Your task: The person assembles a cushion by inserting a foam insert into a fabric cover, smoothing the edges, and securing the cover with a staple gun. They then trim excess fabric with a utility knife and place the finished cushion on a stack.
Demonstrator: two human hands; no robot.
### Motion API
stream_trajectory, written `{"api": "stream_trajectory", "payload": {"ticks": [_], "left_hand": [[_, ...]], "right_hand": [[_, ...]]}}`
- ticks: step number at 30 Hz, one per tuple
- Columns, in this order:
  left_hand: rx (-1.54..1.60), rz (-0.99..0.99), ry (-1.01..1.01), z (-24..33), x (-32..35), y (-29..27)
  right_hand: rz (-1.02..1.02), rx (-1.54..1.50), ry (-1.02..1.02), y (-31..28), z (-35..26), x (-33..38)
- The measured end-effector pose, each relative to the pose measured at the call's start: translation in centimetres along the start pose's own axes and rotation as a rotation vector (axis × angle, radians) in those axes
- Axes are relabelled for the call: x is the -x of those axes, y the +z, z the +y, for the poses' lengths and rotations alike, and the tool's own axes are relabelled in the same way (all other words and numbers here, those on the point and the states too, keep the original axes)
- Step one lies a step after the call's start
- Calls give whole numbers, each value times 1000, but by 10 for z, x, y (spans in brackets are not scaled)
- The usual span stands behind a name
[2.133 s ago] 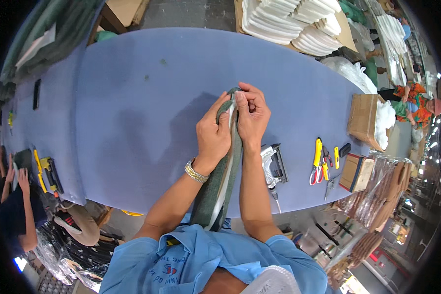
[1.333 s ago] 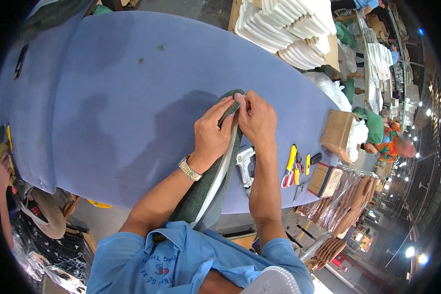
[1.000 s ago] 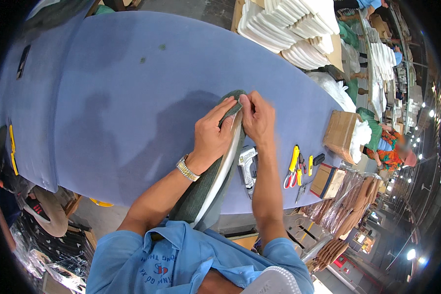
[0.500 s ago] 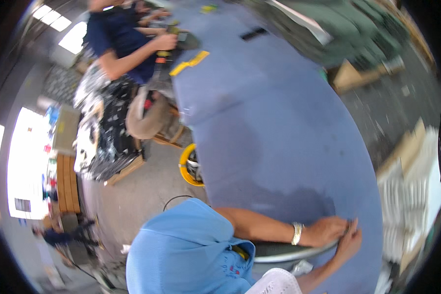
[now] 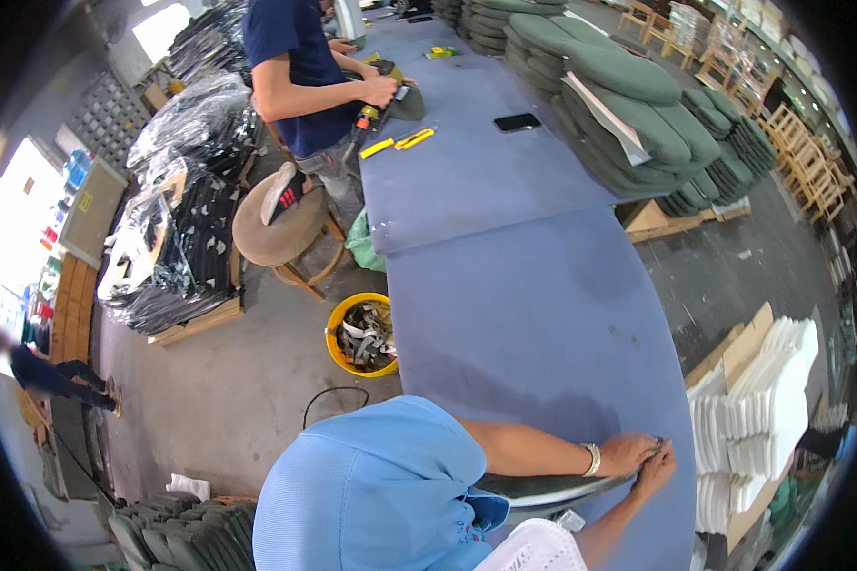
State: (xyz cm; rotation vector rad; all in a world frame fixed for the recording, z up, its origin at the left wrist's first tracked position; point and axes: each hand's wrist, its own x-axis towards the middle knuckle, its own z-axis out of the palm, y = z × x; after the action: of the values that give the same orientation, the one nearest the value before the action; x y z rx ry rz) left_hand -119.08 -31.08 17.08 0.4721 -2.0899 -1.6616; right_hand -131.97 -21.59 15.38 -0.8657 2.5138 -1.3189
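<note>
head view: left hand (image 5: 630, 454) and right hand (image 5: 659, 470) meet, each grip pinched shut on the end of a dark green cushion cover (image 5: 543, 486) lying across the blue tabletop (image 5: 533, 314); work looks unfinished.

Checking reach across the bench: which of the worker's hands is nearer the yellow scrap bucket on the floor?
Left. The left hand lies on the bucket's side; the right hand is just beyond it.
</note>
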Motion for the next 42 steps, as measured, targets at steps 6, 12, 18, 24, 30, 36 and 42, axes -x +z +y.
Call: {"api": "stream_trajectory", "payload": {"ticks": [6, 12, 18, 24, 30, 36, 42], "left_hand": [[40, -39, 60, 19, 22, 8], [-71, 106, 207, 10, 43, -16], [-113, -64, 264, 17, 50, -20], [26, -209, 118, 13, 43, -34], [522, -403, -243, 4, -37, -27], [318, -540, 59, -26, -43, 15], [196, -440, 23, -17, -27, 13]], "right_hand": [[247, -437, -31, 9, 31, 46], [627, -368, -29, 53, -41, 69], [592, -716, 87, 49, -48, 88], [578, -681, 131, 43, -51, 93], [537, -598, 210, 37, -43, 100], [541, -529, 238, 32, -44, 101], [557, -552, 252, 41, -29, 107]]}}
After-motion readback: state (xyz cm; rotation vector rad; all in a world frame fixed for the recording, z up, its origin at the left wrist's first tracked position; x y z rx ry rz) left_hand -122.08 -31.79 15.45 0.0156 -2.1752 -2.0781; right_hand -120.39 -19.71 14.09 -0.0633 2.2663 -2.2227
